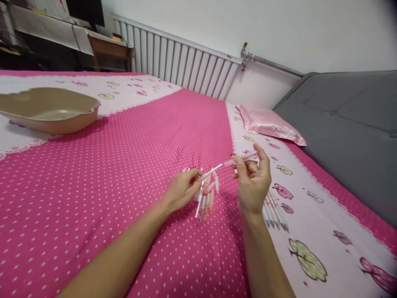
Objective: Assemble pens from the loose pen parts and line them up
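Note:
Above the bed, my left hand [185, 188] pinches a slim white pen refill [214, 169] that points up and to the right. My right hand [252, 178] grips a translucent pink pen barrel [240, 158] between thumb and fingers. The refill's tip is close to the barrel's lower end; whether they touch I cannot tell. Beneath my hands lies a loose pile of pink and white pen parts [211, 194]. Several pens [274, 211] lie side by side to the right, partly behind my right wrist.
A pink dotted bedspread [139, 157] covers the bed. On the left stands a beige basin [62, 120]. A pink pillow [269, 124] lies near the grey headboard [347, 116]. Beyond the bed are a white radiator [180, 54] and a desk [108, 49] with a monitor [87, 12].

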{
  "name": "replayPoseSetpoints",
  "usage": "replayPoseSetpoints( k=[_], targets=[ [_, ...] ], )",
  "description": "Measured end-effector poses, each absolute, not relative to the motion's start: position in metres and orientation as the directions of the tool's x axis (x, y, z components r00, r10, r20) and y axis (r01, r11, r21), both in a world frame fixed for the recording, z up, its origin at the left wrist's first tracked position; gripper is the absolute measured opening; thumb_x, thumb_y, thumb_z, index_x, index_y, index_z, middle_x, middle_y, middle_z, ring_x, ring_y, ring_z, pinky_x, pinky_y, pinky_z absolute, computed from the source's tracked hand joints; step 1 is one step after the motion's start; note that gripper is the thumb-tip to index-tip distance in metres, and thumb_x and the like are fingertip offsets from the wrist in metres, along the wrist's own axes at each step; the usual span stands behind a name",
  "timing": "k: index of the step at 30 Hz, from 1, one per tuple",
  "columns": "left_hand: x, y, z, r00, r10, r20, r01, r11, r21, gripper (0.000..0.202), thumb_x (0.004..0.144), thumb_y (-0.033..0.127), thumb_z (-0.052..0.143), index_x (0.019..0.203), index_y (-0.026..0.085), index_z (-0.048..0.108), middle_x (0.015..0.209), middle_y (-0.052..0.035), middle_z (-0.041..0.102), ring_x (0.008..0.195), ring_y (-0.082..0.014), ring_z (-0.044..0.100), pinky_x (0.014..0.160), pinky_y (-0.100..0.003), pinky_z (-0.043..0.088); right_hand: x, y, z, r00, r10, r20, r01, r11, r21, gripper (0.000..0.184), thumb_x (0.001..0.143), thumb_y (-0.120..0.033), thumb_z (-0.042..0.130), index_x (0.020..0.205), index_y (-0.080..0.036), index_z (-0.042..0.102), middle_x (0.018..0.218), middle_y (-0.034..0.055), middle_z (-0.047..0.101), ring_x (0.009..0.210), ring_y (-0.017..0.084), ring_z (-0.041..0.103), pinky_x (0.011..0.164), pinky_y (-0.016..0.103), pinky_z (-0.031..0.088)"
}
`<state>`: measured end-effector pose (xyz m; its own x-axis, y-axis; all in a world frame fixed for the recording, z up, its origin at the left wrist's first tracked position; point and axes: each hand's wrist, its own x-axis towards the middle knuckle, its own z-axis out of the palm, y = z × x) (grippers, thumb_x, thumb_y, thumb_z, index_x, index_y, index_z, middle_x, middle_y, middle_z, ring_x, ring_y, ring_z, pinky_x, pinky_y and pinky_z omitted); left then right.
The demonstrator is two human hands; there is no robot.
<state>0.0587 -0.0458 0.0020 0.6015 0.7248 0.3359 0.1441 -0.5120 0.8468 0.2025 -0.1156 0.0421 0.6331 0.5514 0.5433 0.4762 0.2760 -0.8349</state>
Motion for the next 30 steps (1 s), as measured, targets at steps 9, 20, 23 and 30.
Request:
replayPoseSetpoints(
  k=[9,20,23,30],
  targets=[
    [0.0588,-0.0459,0.0013,0.624,0.705,0.337,0.191,-0.555,0.809,0.021,0.084,0.024,0.043,0.085,0.018,0.063,0.067,0.0001,0.061,0.06,-0.0145,0.051,0.057,-0.025,0.034,0.2004,-0.1157,0.0423,0.622,0.569,0.538,0.466,0.283,-0.838,0.053,0.084,-0.034,0.053,0.134,-0.026,0.038,0.081,0.0006,0.063,0.067,0.014,0.057,0.061,0.029,0.048],
    [0.058,-0.0455,0.0021,0.64,0.699,0.321,0.198,-0.552,0.81,0.023,0.086,0.025,0.041,0.09,0.018,0.063,0.07,-0.0012,0.062,0.062,-0.0149,0.052,0.058,-0.026,0.035,0.1999,-0.1147,0.0413,0.618,0.584,0.526,0.445,0.293,-0.846,0.052,0.084,-0.033,0.055,0.133,-0.027,0.04,0.075,-0.001,0.06,0.064,0.013,0.053,0.057,0.027,0.047],
    [0.0574,-0.0455,0.0031,0.653,0.697,0.298,0.217,-0.549,0.807,0.022,0.086,0.024,0.041,0.09,0.016,0.062,0.072,-0.0005,0.062,0.062,-0.0139,0.052,0.059,-0.025,0.035,0.1992,-0.1142,0.0407,0.601,0.61,0.516,0.424,0.304,-0.853,0.054,0.083,-0.033,0.057,0.134,-0.027,0.04,0.078,-0.0004,0.06,0.065,0.012,0.053,0.056,0.026,0.046],
    [0.0574,-0.0467,0.0048,0.658,0.695,0.291,0.207,-0.538,0.817,0.022,0.087,0.024,0.041,0.09,0.016,0.06,0.072,-0.0008,0.063,0.062,-0.0137,0.052,0.059,-0.025,0.035,0.1958,-0.1142,0.0388,0.555,0.676,0.484,0.405,0.288,-0.868,0.054,0.084,-0.031,0.057,0.134,-0.028,0.04,0.069,-0.0034,0.054,0.059,0.011,0.046,0.054,0.026,0.041]
  ],
)
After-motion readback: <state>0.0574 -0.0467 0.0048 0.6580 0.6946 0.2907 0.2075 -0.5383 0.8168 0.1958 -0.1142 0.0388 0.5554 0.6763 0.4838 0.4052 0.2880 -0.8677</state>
